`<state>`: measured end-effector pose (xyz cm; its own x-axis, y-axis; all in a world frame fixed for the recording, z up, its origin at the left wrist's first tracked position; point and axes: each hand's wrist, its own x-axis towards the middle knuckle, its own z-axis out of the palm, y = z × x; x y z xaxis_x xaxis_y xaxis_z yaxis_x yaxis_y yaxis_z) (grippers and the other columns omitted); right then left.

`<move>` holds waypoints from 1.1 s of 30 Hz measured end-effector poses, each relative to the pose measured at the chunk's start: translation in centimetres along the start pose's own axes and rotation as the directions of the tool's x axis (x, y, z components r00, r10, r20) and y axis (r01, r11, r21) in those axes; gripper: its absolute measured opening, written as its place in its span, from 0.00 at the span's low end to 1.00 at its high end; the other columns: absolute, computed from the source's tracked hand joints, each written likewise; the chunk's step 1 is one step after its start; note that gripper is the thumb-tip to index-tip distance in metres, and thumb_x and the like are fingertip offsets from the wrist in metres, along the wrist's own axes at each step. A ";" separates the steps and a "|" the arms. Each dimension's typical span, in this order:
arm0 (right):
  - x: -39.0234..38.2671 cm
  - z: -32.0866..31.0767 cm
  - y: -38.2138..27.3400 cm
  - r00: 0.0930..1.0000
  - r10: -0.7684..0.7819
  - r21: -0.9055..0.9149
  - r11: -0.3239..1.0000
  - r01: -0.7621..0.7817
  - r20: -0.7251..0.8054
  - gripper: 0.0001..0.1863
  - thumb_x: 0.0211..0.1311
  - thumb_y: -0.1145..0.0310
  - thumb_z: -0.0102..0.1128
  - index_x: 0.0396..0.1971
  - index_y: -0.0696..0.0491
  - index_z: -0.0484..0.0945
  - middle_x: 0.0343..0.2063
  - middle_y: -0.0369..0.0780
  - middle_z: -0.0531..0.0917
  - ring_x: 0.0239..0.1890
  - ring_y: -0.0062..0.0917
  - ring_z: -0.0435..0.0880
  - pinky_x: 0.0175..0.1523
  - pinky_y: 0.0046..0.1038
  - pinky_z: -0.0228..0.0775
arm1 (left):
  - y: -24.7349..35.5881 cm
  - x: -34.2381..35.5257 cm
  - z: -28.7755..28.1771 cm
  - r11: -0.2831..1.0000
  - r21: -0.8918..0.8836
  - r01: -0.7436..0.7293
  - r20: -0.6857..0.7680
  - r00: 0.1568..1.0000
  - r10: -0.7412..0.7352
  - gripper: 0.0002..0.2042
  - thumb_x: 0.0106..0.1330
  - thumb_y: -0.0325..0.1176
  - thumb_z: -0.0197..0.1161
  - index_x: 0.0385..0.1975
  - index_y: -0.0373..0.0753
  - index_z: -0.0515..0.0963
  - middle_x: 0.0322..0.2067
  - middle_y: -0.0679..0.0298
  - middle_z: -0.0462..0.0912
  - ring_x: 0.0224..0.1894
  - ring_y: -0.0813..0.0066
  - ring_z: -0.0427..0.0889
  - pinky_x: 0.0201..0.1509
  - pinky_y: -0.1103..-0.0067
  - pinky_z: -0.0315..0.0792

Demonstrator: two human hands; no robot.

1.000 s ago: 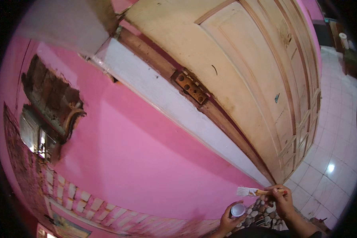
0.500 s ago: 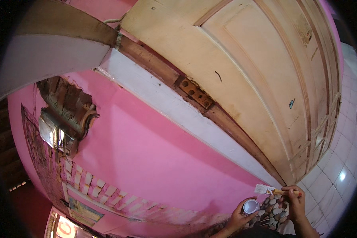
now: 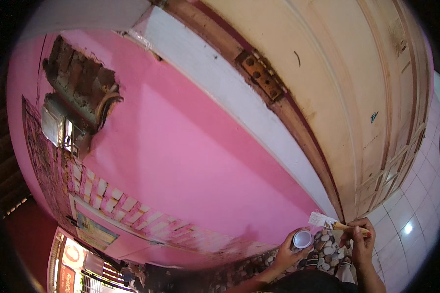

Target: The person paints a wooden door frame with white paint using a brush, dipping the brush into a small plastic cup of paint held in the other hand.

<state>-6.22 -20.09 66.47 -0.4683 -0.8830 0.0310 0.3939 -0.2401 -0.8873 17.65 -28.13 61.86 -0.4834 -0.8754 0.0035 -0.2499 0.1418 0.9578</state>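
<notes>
At the lower right, my left hand (image 3: 288, 253) is wrapped round a small round tub (image 3: 303, 239) with a pale rim and pale lilac-white contents. My right hand (image 3: 363, 242) grips the wooden handle of a paintbrush (image 3: 322, 220), whose white-coated bristles point left, above the tub and apart from it. Close beyond the bristles runs a white-painted strip (image 3: 239, 117) between the pink wall (image 3: 190, 161) and the brown door frame. Whether the bristles touch the wall cannot be made out.
A cream panelled door (image 3: 327, 97) hangs on a rusty hinge (image 3: 261, 75) at the right. At the left, a broken wall hole (image 3: 80, 73) exposes brick beside a metal box (image 3: 54, 126). Pebble-patterned flooring (image 3: 326, 246) lies below my hands, with pale tiles (image 3: 415, 210) at the right.
The view has shifted, bringing the door hinge and wall strip higher and further right. Both hands keep their hold; the brush sits slightly higher and tilts more, bristles upward.
</notes>
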 end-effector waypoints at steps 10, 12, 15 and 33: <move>-0.9 2.8 -2.1 0.989 -0.141 -0.077 0.987 0.143 0.038 0.18 0.74 0.59 0.53 0.42 0.62 0.75 0.28 0.43 0.79 0.24 0.24 0.81 0.27 0.23 0.71 | 3.1 1.1 -1.9 0.995 0.081 0.051 -0.119 0.992 -0.041 0.37 0.57 0.34 0.77 0.64 0.34 0.65 0.56 0.57 0.76 0.60 0.68 0.75 0.66 0.70 0.69; -1.1 3.8 -3.0 0.991 -0.120 -0.080 0.989 0.125 0.067 0.16 0.74 0.62 0.52 0.42 0.64 0.76 0.33 0.45 0.79 0.28 0.26 0.82 0.32 0.26 0.78 | 2.6 1.3 -2.9 0.991 0.133 -0.032 -0.142 0.989 0.051 0.37 0.56 0.35 0.78 0.63 0.34 0.65 0.54 0.56 0.77 0.58 0.68 0.77 0.64 0.71 0.71; -1.2 6.4 -4.7 0.985 -0.157 -0.202 0.965 0.169 0.073 0.14 0.74 0.66 0.51 0.42 0.65 0.76 0.30 0.45 0.81 0.27 0.24 0.82 0.31 0.24 0.77 | 2.0 2.0 -4.0 0.976 0.190 -0.107 -0.159 0.978 0.138 0.38 0.55 0.35 0.80 0.63 0.33 0.66 0.54 0.55 0.78 0.58 0.68 0.77 0.63 0.71 0.72; 1.4 15.6 -3.5 0.943 -0.079 -0.688 0.664 0.292 0.324 0.05 0.65 0.72 0.62 0.33 0.59 0.79 0.20 0.41 0.81 0.20 0.20 0.80 0.27 0.23 0.70 | 1.6 2.3 -7.8 0.960 0.112 -0.256 -0.184 0.944 0.273 0.33 0.53 0.30 0.78 0.60 0.37 0.70 0.50 0.56 0.81 0.53 0.64 0.82 0.57 0.71 0.76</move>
<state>4.11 -26.78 76.78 -0.2167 -0.9442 0.2481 -0.4193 -0.1395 -0.8971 22.70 -33.49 65.59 -0.3701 -0.8729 0.3180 -0.2104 0.4122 0.8865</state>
